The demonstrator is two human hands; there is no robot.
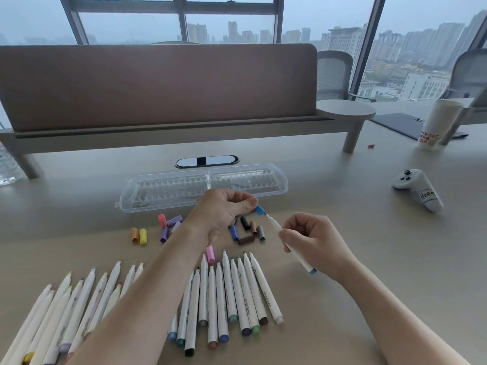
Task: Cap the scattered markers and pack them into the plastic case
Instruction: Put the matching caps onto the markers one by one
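Across my beige tabletop [369, 233] stands a long brown fabric divider screen [158, 83] on grey legs. To my right lies a white game controller [417, 189] with a handwritten label, and farther back a tall white paper cup [436, 125] beside a dark flat mat [395, 122]. Grey mesh office chairs [333, 73] face the rainy window [237, 19].

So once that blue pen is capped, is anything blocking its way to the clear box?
Nothing visible. The plastic case lies just beyond the left hand and the blue marker. Only loose caps sit low on the desk between, easy to pass over.
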